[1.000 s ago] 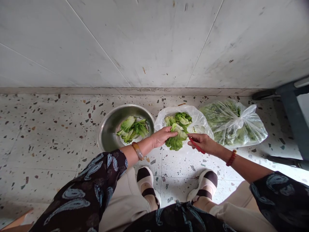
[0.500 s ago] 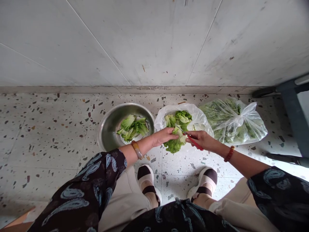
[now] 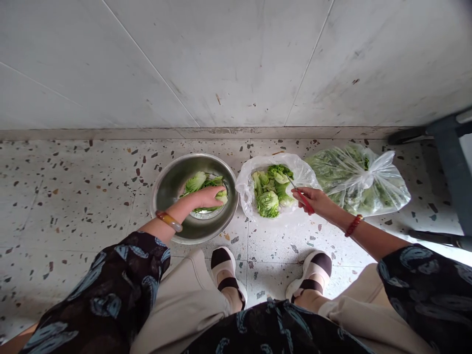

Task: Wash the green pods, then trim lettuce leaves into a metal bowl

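Note:
My left hand reaches into a round steel basin, its fingers curled over a pale green lettuce leaf. More lettuce leaves lie beneath and behind it. My right hand grips a slim red-handled cutting tool with a thin metal blade; whether it is a knife or scissors cannot be told. The blade points up and left, over the right side of an open clear plastic bag. Inside that bag sit green lettuce heads and loose leaves.
A knotted clear bag full of leafy greens lies right of the open bag. Dark grey legs of some furniture stand at the far right. A pale wall rises behind the speckled floor. My shoes are close in front.
My left hand has moved left from the open bag into the basin, bringing a lettuce leaf away from the blade. The right hand has shifted slightly right and up, still gripping the cutting tool.

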Motion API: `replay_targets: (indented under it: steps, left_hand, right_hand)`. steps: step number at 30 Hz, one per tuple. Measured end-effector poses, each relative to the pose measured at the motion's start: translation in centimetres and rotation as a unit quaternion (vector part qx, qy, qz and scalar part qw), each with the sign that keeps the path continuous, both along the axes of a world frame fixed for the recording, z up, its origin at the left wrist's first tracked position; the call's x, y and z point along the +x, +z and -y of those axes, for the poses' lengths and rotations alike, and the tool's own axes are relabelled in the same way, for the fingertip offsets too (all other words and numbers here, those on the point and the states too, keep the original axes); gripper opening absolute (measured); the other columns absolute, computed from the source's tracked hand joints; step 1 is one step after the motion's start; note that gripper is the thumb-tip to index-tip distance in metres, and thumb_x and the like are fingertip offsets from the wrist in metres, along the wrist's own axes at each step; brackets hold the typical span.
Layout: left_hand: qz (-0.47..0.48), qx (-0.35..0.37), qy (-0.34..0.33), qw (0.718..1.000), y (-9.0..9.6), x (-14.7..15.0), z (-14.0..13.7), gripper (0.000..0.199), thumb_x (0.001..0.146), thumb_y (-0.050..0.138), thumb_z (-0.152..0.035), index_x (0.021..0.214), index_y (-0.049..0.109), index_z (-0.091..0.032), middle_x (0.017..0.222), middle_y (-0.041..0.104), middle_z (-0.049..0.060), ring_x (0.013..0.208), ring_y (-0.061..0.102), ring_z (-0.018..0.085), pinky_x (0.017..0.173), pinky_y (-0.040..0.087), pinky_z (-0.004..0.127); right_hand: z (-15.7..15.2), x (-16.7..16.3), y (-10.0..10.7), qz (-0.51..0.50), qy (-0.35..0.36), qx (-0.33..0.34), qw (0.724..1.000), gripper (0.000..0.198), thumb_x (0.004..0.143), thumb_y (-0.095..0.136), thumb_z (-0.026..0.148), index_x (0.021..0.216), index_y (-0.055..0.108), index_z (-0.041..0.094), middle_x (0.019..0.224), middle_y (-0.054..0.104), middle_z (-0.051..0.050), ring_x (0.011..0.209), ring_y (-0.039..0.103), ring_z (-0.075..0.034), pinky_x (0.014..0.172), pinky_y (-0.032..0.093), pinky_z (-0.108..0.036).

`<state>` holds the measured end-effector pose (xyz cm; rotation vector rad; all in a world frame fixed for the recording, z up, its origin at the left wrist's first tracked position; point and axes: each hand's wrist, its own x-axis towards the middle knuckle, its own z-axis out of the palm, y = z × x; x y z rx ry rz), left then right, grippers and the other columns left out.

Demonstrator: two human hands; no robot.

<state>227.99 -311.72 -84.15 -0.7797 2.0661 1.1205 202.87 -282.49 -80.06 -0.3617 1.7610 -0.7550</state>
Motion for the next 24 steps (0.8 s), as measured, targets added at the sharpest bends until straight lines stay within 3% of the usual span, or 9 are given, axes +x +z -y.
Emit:
replay_targets:
  steps: [2,5,8,10,13,15,19,24]
  left_hand:
    - [-0.006,-0.045,-0.023,0.999,0.2,-0.5,-0.2,0.045,0.069,0.073,-0.034,0.111,0.067,-0.019,0.111,0.069,0.012,0.099,0.063,0.030,0.088,0.047,0.041]
    - [-0.084,-0.072,0.007,0.994,1.2,-3.4,-2.6,0.035,0.088,0.055,-0.039,0.113,0.066,-0.017,0.106,0.069,0.013,0.091,0.065,0.026,0.080,0.050,0.039]
    - [-0.098,-0.021,-0.006,0.995,1.1,-7.0,-6.7,0.034,0.093,0.050,-0.040,0.113,0.066,-0.017,0.104,0.069,0.013,0.083,0.065,0.023,0.070,0.052,0.036]
    - [-0.077,-0.012,-0.078,0.994,-0.2,-9.0,-9.5,0.037,0.091,0.056,-0.043,0.115,0.066,-0.017,0.110,0.067,0.016,0.092,0.064,0.026,0.072,0.053,0.036]
    - [-0.069,-0.090,-0.179,0.977,-3.2,-10.5,-13.1,0.050,0.084,0.065,-0.047,0.119,0.063,-0.011,0.115,0.065,0.019,0.105,0.061,0.032,0.084,0.051,0.040]
    - [-0.072,-0.141,-0.205,0.966,-5.1,-10.8,-14.7,0.064,0.078,0.070,-0.053,0.123,0.059,-0.009,0.117,0.063,0.020,0.107,0.060,0.034,0.088,0.049,0.042]
    - [-0.061,-0.160,-0.180,0.969,-7.7,-10.7,-16.1,0.080,0.071,0.072,-0.063,0.129,0.053,-0.011,0.121,0.059,0.019,0.106,0.060,0.034,0.087,0.047,0.041]
    - [-0.043,-0.153,-0.107,0.981,-9.0,-11.1,-16.4,0.085,0.063,0.079,-0.057,0.128,0.052,-0.008,0.126,0.053,0.026,0.115,0.053,0.041,0.095,0.040,0.047]
  right_hand:
    - [-0.1,0.0,-0.5,0.002,-0.002,0.001,1.000,0.056,0.077,0.066,0.064,0.106,0.066,0.016,0.063,0.058,0.002,0.048,0.048,-0.007,0.041,0.039,-0.019]
    - [-0.3,0.0,-1.1,0.014,-0.003,0.000,1.000,0.061,0.075,0.067,0.066,0.111,0.065,0.017,0.064,0.059,0.001,0.048,0.049,-0.008,0.042,0.040,-0.020]
    - [-0.3,-0.1,-1.3,0.027,-0.005,0.005,1.000,0.064,0.074,0.068,0.067,0.113,0.065,0.017,0.065,0.060,0.001,0.050,0.050,-0.009,0.043,0.041,-0.020]
    - [-0.3,-0.1,-1.2,0.035,-0.012,0.010,0.999,0.066,0.073,0.068,0.067,0.116,0.064,0.017,0.065,0.060,0.001,0.050,0.050,-0.009,0.044,0.041,-0.021]
    - [-0.2,-0.2,-1.1,0.047,-0.021,0.013,0.999,0.070,0.072,0.069,0.068,0.119,0.063,0.016,0.065,0.059,0.001,0.050,0.049,-0.008,0.043,0.040,-0.021]
    - [-0.3,-0.2,-1.3,0.051,-0.024,0.012,0.998,0.069,0.072,0.068,0.068,0.118,0.063,0.016,0.065,0.059,0.002,0.049,0.049,-0.008,0.043,0.040,-0.021]
    - [-0.4,-0.3,-2.2,0.055,-0.039,0.010,0.998,0.068,0.072,0.068,0.067,0.117,0.064,0.017,0.065,0.060,0.002,0.049,0.049,-0.008,0.043,0.041,-0.021]
    - [-0.5,-0.5,-2.9,0.046,-0.047,0.019,0.998,0.063,0.071,0.068,0.065,0.111,0.066,0.017,0.063,0.058,0.002,0.047,0.048,-0.008,0.041,0.040,-0.020]
